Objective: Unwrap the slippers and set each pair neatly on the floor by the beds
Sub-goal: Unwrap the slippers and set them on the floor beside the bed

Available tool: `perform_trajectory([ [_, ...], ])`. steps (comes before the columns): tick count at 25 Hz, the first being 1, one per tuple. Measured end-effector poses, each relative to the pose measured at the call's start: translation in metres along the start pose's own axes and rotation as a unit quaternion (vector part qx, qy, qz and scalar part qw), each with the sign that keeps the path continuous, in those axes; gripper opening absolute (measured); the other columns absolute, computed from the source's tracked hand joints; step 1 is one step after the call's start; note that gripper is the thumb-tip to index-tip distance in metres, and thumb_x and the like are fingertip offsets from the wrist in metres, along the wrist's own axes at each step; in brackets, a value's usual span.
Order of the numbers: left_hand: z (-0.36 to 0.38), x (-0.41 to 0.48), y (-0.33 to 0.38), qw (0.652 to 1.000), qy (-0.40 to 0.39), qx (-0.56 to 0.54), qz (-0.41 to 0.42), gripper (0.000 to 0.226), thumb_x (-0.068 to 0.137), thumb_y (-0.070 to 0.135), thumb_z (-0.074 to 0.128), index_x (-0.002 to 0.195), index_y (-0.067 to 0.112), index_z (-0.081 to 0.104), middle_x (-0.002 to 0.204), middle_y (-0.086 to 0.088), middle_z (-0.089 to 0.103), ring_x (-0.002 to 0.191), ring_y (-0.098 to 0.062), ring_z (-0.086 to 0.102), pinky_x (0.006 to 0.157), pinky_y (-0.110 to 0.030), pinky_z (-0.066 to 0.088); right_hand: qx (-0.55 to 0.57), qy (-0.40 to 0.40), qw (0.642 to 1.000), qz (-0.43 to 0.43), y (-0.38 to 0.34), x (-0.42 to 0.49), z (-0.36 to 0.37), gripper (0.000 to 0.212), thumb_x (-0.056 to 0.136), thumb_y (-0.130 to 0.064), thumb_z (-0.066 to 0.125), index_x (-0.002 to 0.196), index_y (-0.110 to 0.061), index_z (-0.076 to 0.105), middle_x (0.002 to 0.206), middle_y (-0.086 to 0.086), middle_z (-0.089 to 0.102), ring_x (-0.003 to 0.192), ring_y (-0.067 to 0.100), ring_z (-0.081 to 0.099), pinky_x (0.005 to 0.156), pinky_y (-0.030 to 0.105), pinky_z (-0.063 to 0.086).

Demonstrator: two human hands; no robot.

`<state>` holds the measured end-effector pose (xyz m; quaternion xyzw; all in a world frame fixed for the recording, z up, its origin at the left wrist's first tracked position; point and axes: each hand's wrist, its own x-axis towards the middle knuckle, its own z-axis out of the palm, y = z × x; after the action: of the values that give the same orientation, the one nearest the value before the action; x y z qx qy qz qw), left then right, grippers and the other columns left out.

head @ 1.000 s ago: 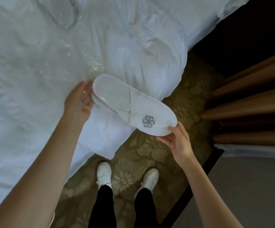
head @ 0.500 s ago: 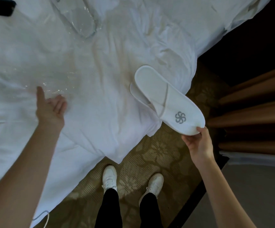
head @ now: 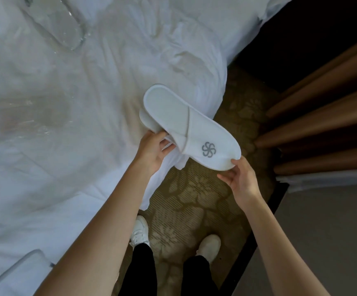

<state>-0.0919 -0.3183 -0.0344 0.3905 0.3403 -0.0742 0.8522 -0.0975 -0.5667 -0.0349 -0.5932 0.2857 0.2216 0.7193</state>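
A pair of white slippers (head: 186,122) with a grey flower logo is stacked one on the other and held over the corner of the bed (head: 87,124). My right hand (head: 239,178) pinches the toe end of the top slipper. My left hand (head: 154,150) grips the stack from the side, fingers at the lower slipper's edge. A clear plastic wrapper (head: 19,116) lies flat on the bedding to the left. Another wrapped pair of slippers (head: 55,22) lies at the top left of the bed.
Patterned carpet (head: 194,199) runs between the bed corner and a dark-edged surface (head: 322,231) at the right. Brown curtains (head: 322,116) hang at the right. My white shoes (head: 140,231) stand on the carpet. A pale object (head: 17,268) pokes in at the bottom left.
My left hand left the wrapper on the bedding and came back across to grip the slippers' side. The right hand kept hold of the toe end.
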Motion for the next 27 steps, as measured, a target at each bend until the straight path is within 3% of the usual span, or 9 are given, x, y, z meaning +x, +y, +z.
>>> perform_trajectory([
  [5,0.028,0.014,-0.078,0.999,0.02,0.003,-0.035,0.03,0.087,0.014,0.067,0.117,0.016,0.062,0.098,-0.002,0.077,0.095,-0.019,0.073,0.071,-0.031,0.06,-0.046,0.014,0.998,-0.035,0.019,0.01,-0.064,0.043,0.089,-0.024,0.069,0.13,-0.033,0.058,0.122,-0.001,0.065,0.106,0.018,0.069,0.076,0.034,0.061],
  [8,0.032,0.04,-0.136,0.997,0.012,-0.023,-0.072,0.035,0.086,0.014,0.068,0.119,0.024,0.061,0.107,-0.001,0.076,0.098,-0.017,0.072,0.07,-0.033,0.06,-0.024,0.075,0.996,-0.036,0.041,0.035,-0.113,0.028,0.088,-0.018,0.071,0.115,-0.022,0.064,0.119,0.005,0.067,0.104,0.02,0.071,0.072,0.028,0.06],
  [11,0.019,0.084,-0.206,0.994,0.028,-0.028,-0.1,0.037,0.087,0.012,0.067,0.119,0.029,0.059,0.11,-0.001,0.074,0.103,-0.02,0.069,0.071,-0.034,0.059,0.011,0.103,0.995,0.015,0.085,0.085,-0.164,0.015,0.092,-0.015,0.066,0.107,-0.016,0.065,0.121,0.006,0.067,0.107,0.022,0.069,0.072,0.027,0.059],
  [15,-0.015,0.161,-0.316,0.985,0.055,-0.029,-0.16,0.027,0.091,0.008,0.06,0.115,0.022,0.061,0.107,-0.006,0.072,0.101,-0.02,0.066,0.074,-0.035,0.054,0.095,0.144,0.983,0.058,0.153,0.182,-0.224,0.023,0.096,-0.011,0.058,0.119,-0.012,0.058,0.126,0.009,0.063,0.101,0.02,0.064,0.08,0.031,0.054],
  [18,-0.051,0.224,-0.395,0.983,0.08,-0.021,-0.165,0.027,0.094,0.007,0.055,0.118,0.019,0.058,0.107,-0.005,0.068,0.098,-0.019,0.064,0.077,-0.035,0.05,0.137,0.189,0.971,0.054,0.205,0.255,-0.271,0.039,0.098,-0.009,0.054,0.137,-0.013,0.048,0.11,0.003,0.064,0.089,0.014,0.062,0.076,0.028,0.05],
  [20,-0.074,0.272,-0.435,0.983,0.084,-0.015,-0.163,0.035,0.094,0.008,0.055,0.127,0.017,0.052,0.111,-0.008,0.066,0.1,-0.022,0.061,0.083,-0.038,0.048,0.148,0.192,0.969,0.049,0.242,0.311,-0.295,0.031,0.098,-0.01,0.053,0.129,-0.013,0.05,0.112,0.002,0.061,0.088,0.013,0.06,0.072,0.027,0.054],
  [23,-0.1,0.341,-0.476,0.984,0.081,0.018,-0.157,0.041,0.095,0.009,0.053,0.136,0.012,0.047,0.128,-0.015,0.059,0.111,-0.025,0.057,0.089,-0.037,0.044,0.128,0.173,0.976,0.044,0.282,0.39,-0.302,0.039,0.099,-0.013,0.054,0.136,-0.015,0.046,0.108,0.002,0.062,0.089,0.014,0.06,0.074,0.027,0.054],
  [27,-0.114,0.389,-0.488,0.988,0.075,0.052,-0.127,0.041,0.094,0.012,0.059,0.133,0.007,0.05,0.132,-0.017,0.058,0.113,-0.026,0.058,0.09,-0.033,0.047,0.107,0.126,0.986,0.029,0.315,0.469,-0.269,0.032,0.098,-0.013,0.056,0.129,-0.015,0.05,0.104,0.005,0.065,0.087,0.015,0.064,0.068,0.025,0.052],
])
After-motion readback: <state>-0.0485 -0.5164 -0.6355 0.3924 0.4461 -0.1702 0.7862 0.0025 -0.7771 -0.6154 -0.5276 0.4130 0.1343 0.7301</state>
